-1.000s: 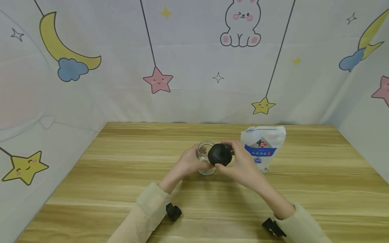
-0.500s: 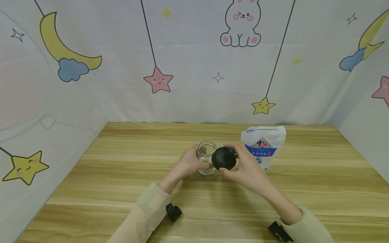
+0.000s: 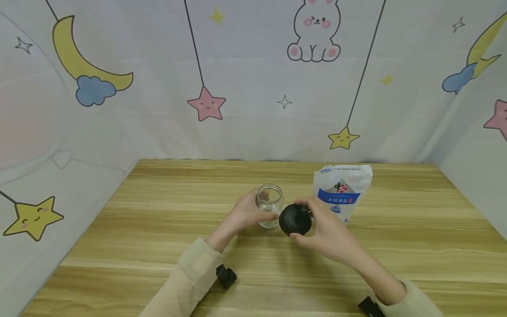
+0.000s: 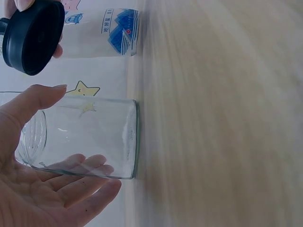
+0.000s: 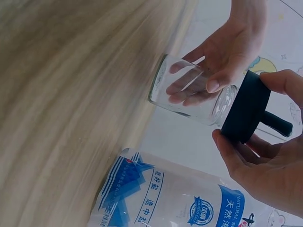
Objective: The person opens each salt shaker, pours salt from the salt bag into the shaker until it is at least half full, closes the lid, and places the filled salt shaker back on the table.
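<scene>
A clear glass jar (image 3: 273,204) stands upright on the wooden table, its mouth uncovered. My left hand (image 3: 248,211) holds it from the left, thumb along the near side and fingers behind the glass; in the left wrist view the jar's body (image 4: 94,135) looks bare inside. To the right of the jar, off the table, my right hand (image 3: 326,231) grips a round black lid (image 3: 295,220) by its edge between thumb and fingers. A short black stem sticks out of the lid's top (image 5: 248,106), as the right wrist view shows. The lid is tilted.
Behind my right hand a white and blue pouch of sea salt (image 3: 342,191) stands on the table (image 3: 166,229). A white cloth wall (image 3: 245,136) with printed stars and a rabbit rises at the table's back edge.
My right hand has drawn the black lid away from the jar's mouth, rightward and toward me. The left hand and the jar have stayed put.
</scene>
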A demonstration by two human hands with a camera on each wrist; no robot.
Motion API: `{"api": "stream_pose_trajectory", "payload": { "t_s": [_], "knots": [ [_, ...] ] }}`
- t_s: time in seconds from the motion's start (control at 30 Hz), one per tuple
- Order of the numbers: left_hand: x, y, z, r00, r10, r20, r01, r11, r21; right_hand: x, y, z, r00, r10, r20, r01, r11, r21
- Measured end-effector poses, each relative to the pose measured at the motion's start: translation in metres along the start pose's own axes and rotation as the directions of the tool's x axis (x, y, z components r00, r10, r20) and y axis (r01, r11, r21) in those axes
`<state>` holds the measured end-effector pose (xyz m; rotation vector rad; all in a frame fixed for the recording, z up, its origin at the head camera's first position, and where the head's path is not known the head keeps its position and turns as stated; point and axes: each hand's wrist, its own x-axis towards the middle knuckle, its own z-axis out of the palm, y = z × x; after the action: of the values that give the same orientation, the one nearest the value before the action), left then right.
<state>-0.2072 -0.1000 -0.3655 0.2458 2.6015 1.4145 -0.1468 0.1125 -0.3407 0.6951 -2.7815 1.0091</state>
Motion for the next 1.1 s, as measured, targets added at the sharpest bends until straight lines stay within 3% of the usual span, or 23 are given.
{"api": "stream_pose_trajectory", "payload": {
  "t_s": [0.7, 1.1],
  "knots": [
    [0.002, 0.001, 0.001, 1.000, -0.012, 0.000, 0.012, 1.000, -0.006, -0.011, 0.003, 0.003, 0.995, -0.050, 0.090, 0.057, 0.995, -0.081],
    [0.002, -0.001, 0.001, 1.000, -0.012, -0.001, 0.012, 1.000, 0.017, -0.014, 0.001, 0.008, 0.974, -0.052, 0.220, 0.069, 0.995, -0.072]
  ]
}}
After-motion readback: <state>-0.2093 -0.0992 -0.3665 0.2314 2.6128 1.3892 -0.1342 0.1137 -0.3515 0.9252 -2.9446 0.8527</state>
